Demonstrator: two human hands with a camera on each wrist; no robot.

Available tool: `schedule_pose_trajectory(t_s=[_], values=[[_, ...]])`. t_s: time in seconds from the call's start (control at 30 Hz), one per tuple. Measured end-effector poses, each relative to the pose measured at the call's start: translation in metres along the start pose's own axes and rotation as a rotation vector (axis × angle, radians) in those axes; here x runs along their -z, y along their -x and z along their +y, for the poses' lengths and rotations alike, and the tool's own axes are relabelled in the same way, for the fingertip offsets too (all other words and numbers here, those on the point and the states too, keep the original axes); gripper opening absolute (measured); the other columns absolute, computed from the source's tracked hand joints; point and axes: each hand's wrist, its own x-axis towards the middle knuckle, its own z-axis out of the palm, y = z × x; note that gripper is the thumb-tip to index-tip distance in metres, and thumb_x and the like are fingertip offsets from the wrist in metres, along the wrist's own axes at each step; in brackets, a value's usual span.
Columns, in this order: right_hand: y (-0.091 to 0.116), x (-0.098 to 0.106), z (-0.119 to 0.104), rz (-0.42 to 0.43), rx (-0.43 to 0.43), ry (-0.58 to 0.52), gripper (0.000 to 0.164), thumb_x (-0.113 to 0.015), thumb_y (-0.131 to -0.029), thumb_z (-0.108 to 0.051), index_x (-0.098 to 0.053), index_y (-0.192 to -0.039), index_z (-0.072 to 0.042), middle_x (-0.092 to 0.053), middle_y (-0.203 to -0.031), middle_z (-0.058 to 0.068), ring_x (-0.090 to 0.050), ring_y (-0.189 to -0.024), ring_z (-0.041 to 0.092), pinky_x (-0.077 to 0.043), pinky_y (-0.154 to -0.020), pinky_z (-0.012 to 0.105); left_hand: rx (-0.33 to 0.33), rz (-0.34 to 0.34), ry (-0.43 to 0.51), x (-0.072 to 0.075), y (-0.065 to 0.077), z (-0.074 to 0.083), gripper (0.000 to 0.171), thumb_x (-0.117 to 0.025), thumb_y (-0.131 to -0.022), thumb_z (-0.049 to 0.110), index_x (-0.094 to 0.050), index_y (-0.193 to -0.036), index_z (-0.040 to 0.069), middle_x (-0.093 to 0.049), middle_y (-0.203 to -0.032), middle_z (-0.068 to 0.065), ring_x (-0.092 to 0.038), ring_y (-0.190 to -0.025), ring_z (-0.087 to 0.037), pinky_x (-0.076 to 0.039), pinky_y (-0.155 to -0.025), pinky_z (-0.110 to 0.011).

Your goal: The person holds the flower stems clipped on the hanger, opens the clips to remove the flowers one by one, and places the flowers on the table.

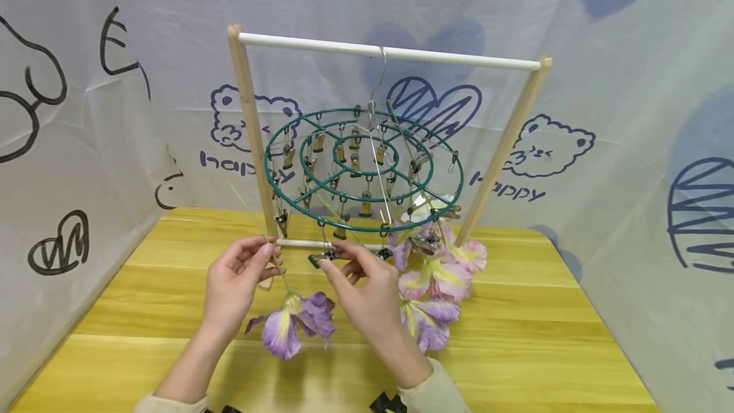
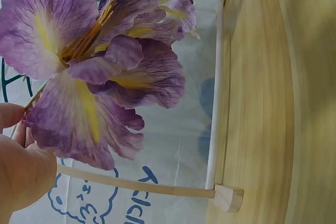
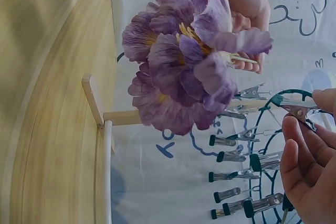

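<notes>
My left hand [image 1: 232, 279] pinches the thin green stem of a purple artificial iris [image 1: 295, 324], whose bloom hangs head down. In the left wrist view the purple iris [image 2: 79, 61] fills the upper left, beside the thumb. My right hand [image 1: 369, 285] pinches a metal clip [image 1: 323, 255] with dark green tips, at the near rim of a round green clip hanger [image 1: 367, 228]. In the right wrist view the clip [image 3: 296, 107] sits between thumb and fingers. The iris and the clip are apart. Several pink and purple flowers [image 1: 438, 279] hang head down from the hanger's right side.
A wooden stand [image 1: 510, 139] with a white top rod [image 1: 309, 43] carries the hanger by its hook. Several more clips [image 1: 365, 206] dangle from the rings. The stand is on a wood-grain table [image 1: 533, 324]. A printed cloth [image 1: 631, 113] surrounds the table.
</notes>
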Motion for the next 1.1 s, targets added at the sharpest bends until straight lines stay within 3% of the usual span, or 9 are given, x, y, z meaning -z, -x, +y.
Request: schedule_pose_trajectory(t_s=[0.3,0.47,0.73,1.0,1.1], values=[[0.003,0.0,0.001,0.008,-0.016,0.004,0.031,-0.085,-0.087,-0.008,-0.074,-0.114,0.001,-0.075,-0.087,0.011,-0.067,-0.063,0.015,-0.057,-0.053,0.021,0.04,-0.038,-0.029,0.012,0.0,-0.003,0.017,-0.06,-0.103,-0.003,-0.059,-0.116,-0.013,-0.073,-0.1,0.001,-0.072,-0.09,-0.011,-0.066,-0.075,-0.03],[0.003,0.001,-0.001,0.017,-0.015,0.017,0.031,-0.087,-0.085,-0.008,-0.074,-0.112,0.001,-0.076,-0.088,0.01,-0.067,-0.063,0.015,-0.057,-0.053,0.021,0.061,-0.079,-0.126,0.017,0.0,-0.006,0.018,-0.061,-0.103,-0.002,-0.061,-0.117,-0.013,-0.073,-0.097,0.001,-0.072,-0.084,-0.012,-0.066,-0.073,-0.03],[0.002,0.003,0.0,0.029,-0.01,0.035,0.032,-0.089,-0.083,-0.009,-0.073,-0.108,0.001,-0.076,-0.086,0.009,-0.066,-0.062,0.014,-0.057,-0.053,0.02,0.078,-0.209,-0.233,0.021,-0.004,-0.019,0.022,-0.06,-0.105,0.001,-0.06,-0.121,-0.013,-0.068,-0.106,-0.023,-0.071,-0.087,-0.012,-0.066,-0.076,-0.033],[0.003,0.005,0.0,0.023,-0.025,0.032,0.032,-0.089,-0.083,-0.01,-0.073,-0.109,0.001,-0.077,-0.09,0.009,-0.066,-0.063,0.015,-0.057,-0.052,0.02,0.108,-0.291,-0.268,0.02,-0.006,-0.026,0.023,-0.061,-0.104,0.003,-0.061,-0.122,-0.011,-0.068,-0.106,-0.023,-0.072,-0.09,-0.022,-0.067,-0.075,-0.035],[0.004,0.006,0.0,0.025,-0.031,0.033,0.031,-0.089,-0.084,-0.01,-0.073,-0.109,0.0,-0.077,-0.09,0.008,-0.067,-0.063,0.014,-0.057,-0.053,0.021,0.127,-0.311,-0.275,0.02,-0.007,-0.027,0.022,-0.06,-0.105,0.003,-0.061,-0.122,-0.011,-0.068,-0.106,-0.023,-0.071,-0.088,-0.019,-0.067,-0.075,-0.037]])
